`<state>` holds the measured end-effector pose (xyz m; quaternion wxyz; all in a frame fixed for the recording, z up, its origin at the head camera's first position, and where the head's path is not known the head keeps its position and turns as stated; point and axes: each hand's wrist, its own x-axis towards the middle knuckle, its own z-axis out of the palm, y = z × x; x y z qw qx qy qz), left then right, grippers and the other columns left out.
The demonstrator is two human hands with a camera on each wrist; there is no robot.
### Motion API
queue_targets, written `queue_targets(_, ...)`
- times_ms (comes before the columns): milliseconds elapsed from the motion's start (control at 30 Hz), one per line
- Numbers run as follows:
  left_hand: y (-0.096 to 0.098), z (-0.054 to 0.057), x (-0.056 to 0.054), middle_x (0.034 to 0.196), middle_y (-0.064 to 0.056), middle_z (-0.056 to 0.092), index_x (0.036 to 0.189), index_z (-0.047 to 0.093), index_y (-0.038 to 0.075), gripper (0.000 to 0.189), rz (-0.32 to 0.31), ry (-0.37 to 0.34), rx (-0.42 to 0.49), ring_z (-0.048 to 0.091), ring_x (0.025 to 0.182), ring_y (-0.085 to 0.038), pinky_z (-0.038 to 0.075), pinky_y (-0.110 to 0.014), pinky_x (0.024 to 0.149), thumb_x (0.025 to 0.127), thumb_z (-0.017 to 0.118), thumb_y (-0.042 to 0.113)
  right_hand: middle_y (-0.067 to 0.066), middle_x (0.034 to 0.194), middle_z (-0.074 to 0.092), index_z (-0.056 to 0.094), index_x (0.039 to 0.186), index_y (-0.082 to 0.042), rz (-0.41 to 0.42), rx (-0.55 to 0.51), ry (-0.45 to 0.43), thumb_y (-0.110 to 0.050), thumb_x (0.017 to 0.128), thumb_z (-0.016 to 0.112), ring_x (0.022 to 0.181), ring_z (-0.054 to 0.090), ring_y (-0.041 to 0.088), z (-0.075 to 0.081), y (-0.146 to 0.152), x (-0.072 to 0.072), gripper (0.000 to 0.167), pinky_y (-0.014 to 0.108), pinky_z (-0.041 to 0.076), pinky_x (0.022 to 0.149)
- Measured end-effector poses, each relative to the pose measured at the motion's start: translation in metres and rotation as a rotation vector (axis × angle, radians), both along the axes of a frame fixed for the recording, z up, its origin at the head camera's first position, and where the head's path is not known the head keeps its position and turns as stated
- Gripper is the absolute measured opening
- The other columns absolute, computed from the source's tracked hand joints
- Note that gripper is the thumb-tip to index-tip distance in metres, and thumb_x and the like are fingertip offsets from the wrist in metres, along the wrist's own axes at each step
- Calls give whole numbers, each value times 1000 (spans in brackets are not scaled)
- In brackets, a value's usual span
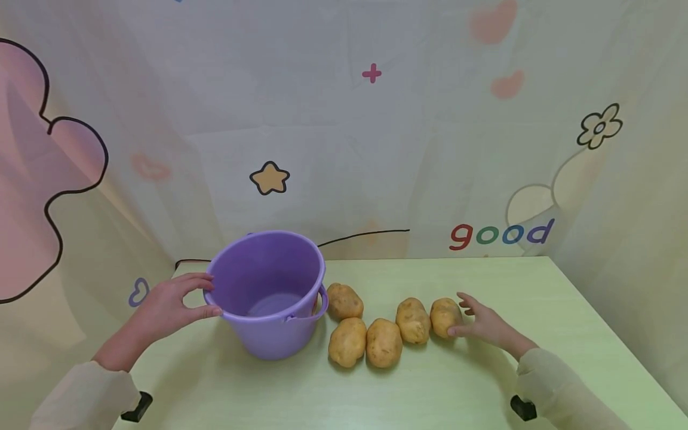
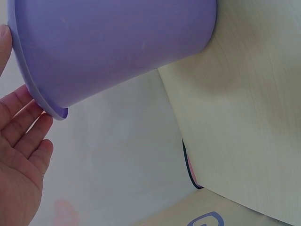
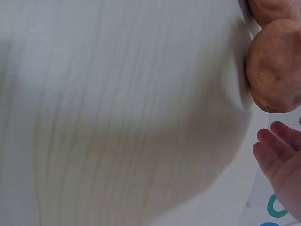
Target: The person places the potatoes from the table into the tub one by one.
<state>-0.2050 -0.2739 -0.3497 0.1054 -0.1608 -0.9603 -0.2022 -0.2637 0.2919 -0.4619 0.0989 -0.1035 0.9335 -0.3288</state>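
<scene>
A purple bucket (image 1: 274,340) stands on the table, its mouth facing up and its handle hanging at the right side. My left hand (image 1: 174,301) touches the bucket's left rim, thumb and fingers spread apart along it; in the left wrist view the left hand (image 2: 21,155) has nearly straight fingers against the lip. My right hand (image 1: 484,325) is at the rightmost potato (image 1: 445,318), thumb by its lower edge and fingers apart from it. In the right wrist view the right hand (image 3: 284,160) shows a gap to the potato (image 3: 275,68).
Several more potatoes lie between the bucket and the right hand: one at the back (image 1: 344,301), two in front (image 1: 347,342) and one next to the rightmost (image 1: 413,321). The pale green table (image 1: 301,397) meets a printed curtain (image 1: 333,179) behind.
</scene>
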Motion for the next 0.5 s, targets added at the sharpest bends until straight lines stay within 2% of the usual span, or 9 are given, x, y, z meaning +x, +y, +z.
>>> queue_targets(500, 1, 1, 1, 117, -11, 57, 104, 63, 5, 56, 2, -3, 7, 49, 111, -35, 42, -50, 82, 69, 69, 48, 29, 128, 37, 17, 133, 5, -53, -94, -44, -42, 70, 70, 115, 39, 42, -11, -5, 3, 95, 52, 38, 91)
